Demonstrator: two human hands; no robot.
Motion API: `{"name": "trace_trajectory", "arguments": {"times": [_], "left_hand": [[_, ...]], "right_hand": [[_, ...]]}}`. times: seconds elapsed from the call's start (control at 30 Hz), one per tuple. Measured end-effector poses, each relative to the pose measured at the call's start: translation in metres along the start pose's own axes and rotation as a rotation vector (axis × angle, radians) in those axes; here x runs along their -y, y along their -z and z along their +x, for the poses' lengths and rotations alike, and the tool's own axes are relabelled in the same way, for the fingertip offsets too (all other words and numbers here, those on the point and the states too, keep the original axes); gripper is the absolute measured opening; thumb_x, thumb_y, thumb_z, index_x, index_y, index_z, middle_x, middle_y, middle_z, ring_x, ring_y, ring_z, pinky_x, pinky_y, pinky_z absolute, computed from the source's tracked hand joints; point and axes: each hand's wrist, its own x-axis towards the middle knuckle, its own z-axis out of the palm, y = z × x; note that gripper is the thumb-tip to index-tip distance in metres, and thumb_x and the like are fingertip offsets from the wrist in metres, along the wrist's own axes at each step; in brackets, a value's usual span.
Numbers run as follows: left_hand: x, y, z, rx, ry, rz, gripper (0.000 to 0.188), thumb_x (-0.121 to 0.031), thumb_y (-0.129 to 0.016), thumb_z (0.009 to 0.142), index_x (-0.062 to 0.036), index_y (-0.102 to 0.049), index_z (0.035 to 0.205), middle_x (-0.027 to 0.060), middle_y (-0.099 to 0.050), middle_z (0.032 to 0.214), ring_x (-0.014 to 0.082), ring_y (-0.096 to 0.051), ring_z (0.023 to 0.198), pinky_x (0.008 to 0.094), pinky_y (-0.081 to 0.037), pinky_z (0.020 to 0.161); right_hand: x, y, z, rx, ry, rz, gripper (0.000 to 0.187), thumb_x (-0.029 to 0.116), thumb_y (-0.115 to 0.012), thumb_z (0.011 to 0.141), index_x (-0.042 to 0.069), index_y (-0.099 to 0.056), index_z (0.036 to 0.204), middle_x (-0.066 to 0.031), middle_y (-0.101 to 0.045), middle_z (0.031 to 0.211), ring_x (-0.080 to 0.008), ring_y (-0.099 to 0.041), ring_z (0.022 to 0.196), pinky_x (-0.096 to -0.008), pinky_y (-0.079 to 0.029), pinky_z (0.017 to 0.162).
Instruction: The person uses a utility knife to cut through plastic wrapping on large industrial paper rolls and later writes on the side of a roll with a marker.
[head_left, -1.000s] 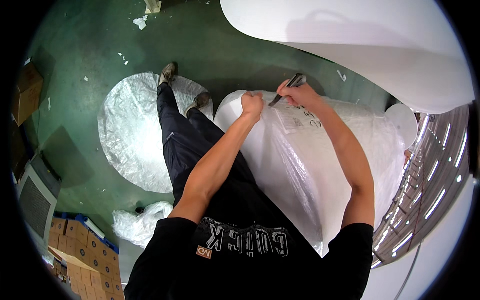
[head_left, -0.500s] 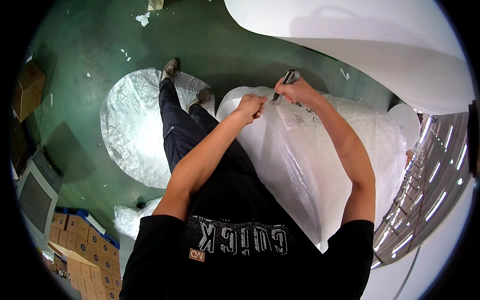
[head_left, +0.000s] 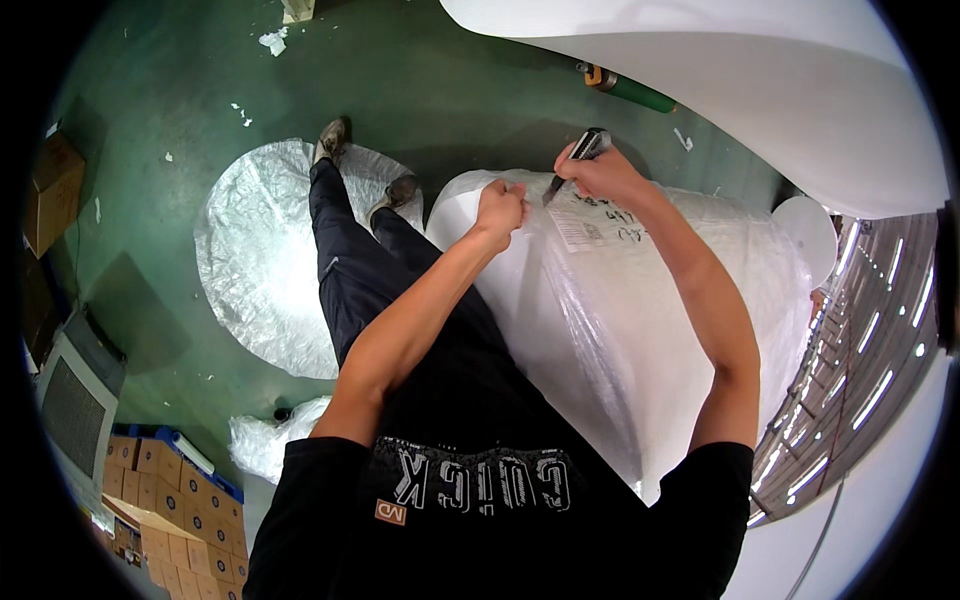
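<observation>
A large white roll (head_left: 650,310) wrapped in clear plastic film lies in front of me to the right. Over its far left end, my left hand (head_left: 500,210) is closed, fingers curled together by the film's edge; whatever it pinches is too small to make out. My right hand (head_left: 612,176) grips a utility knife (head_left: 574,165) with a dark handle. The knife tilts down, its tip close to the wrap just right of my left hand. Beneath the film near the knife is a white paper label (head_left: 577,232), with dark handwriting beside it.
A round silvery plastic sheet (head_left: 260,260) lies on the green floor (head_left: 150,210) under my feet. Crumpled film (head_left: 265,445) is at lower left, near stacked cardboard boxes (head_left: 185,500). A big white roll (head_left: 760,90) fills the far right, with a green cylindrical object (head_left: 640,93) below it.
The view has shifted slightly, bringing the green cylindrical object into sight. My right hand still holds the knife near the label; my left hand stays closed at the film's edge.
</observation>
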Motion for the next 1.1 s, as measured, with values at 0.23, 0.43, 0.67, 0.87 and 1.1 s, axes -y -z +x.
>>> {"name": "trace_trajectory", "arguments": {"times": [0.23, 0.43, 0.67, 0.87, 1.1], "left_hand": [[0.000, -0.001, -0.006, 0.017, -0.001, -0.017, 0.016, -0.013, -0.049, 0.091, -0.0042, -0.044, 0.078, 0.0049, -0.048, 0.058, 0.0106, -0.036, 0.041, 0.0257, -0.025, 0.037], [-0.001, -0.003, -0.006, -0.003, -0.008, -0.038, 0.016, -0.012, -0.050, 0.091, -0.0042, -0.044, 0.079, 0.0052, -0.049, 0.059, 0.0105, -0.036, 0.041, 0.0254, -0.025, 0.037], [0.003, -0.001, -0.002, -0.006, -0.038, -0.065, 0.017, -0.012, -0.051, 0.090, -0.0051, -0.044, 0.077, 0.0049, -0.050, 0.058, 0.0096, -0.036, 0.041, 0.0247, -0.025, 0.037], [0.002, -0.002, -0.002, -0.004, -0.012, -0.084, 0.017, -0.011, -0.050, 0.090, -0.0054, -0.044, 0.075, 0.0055, -0.050, 0.057, 0.0099, -0.035, 0.040, 0.0253, -0.025, 0.036], [0.000, -0.008, 0.001, -0.051, -0.070, -0.068, 0.017, -0.012, -0.050, 0.090, -0.0052, -0.044, 0.076, 0.0061, -0.049, 0.057, 0.0098, -0.035, 0.040, 0.0254, -0.025, 0.036]], "right_hand": [[-0.015, -0.014, 0.002, -0.085, 0.122, -0.080, 0.013, 0.018, -0.060, 0.068, 0.005, -0.061, 0.069, -0.0019, -0.053, 0.054, -0.0118, -0.049, 0.052, -0.0280, -0.040, 0.049], [-0.016, -0.011, 0.014, -0.088, 0.122, -0.173, 0.016, 0.020, -0.059, 0.067, 0.004, -0.062, 0.069, -0.0052, -0.055, 0.056, -0.0142, -0.053, 0.057, -0.0282, -0.042, 0.055], [-0.020, -0.006, 0.011, -0.023, 0.082, -0.110, 0.015, 0.019, -0.059, 0.066, 0.004, -0.058, 0.068, -0.0041, -0.052, 0.054, -0.0142, -0.047, 0.049, -0.0298, -0.039, 0.048], [-0.015, -0.002, 0.010, -0.013, 0.006, -0.074, 0.014, 0.016, -0.060, 0.064, 0.003, -0.057, 0.067, -0.0032, -0.051, 0.055, -0.0132, -0.044, 0.045, -0.0284, -0.036, 0.042], [-0.003, 0.004, -0.003, -0.037, 0.027, -0.116, 0.012, 0.015, -0.059, 0.068, 0.004, -0.060, 0.071, -0.0016, -0.053, 0.061, -0.0102, -0.048, 0.053, -0.0253, -0.037, 0.045]]}}
